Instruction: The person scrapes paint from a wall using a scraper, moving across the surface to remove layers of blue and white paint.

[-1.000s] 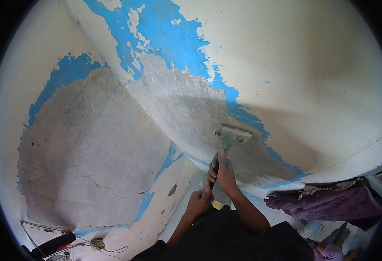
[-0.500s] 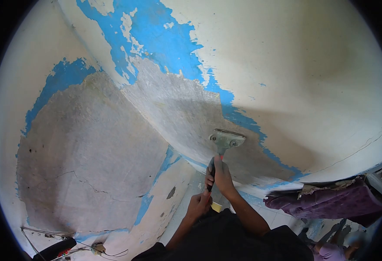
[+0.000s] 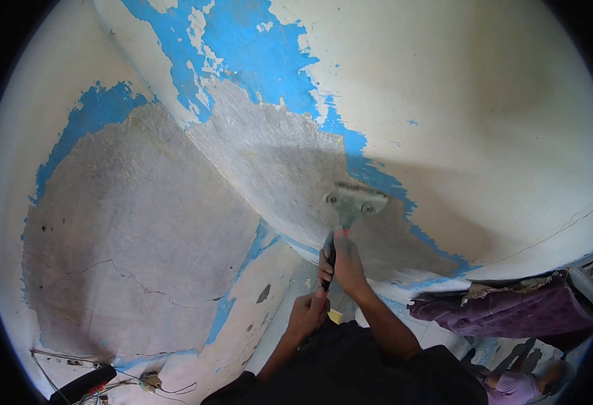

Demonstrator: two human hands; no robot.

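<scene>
A long-handled wall scraper with a wide head and two bolts lies against the bare grey patch of the right-hand wall. Its blade edge is close to the border of blue paint. My right hand is wrapped round the upper part of the dark handle, just below the head. Lower down, my left hand grips the handle's end. My fingers partly hide the handle.
Another grey patch with cracks covers the left wall past the corner. Loose wires and a black tube-like object are at lower left. Purple cloth lies at right. Another person is at lower right.
The scraper and my right hand have moved slightly up the wall, with the head a little further right. My left hand has risen slightly too. Both hands keep their hold.
</scene>
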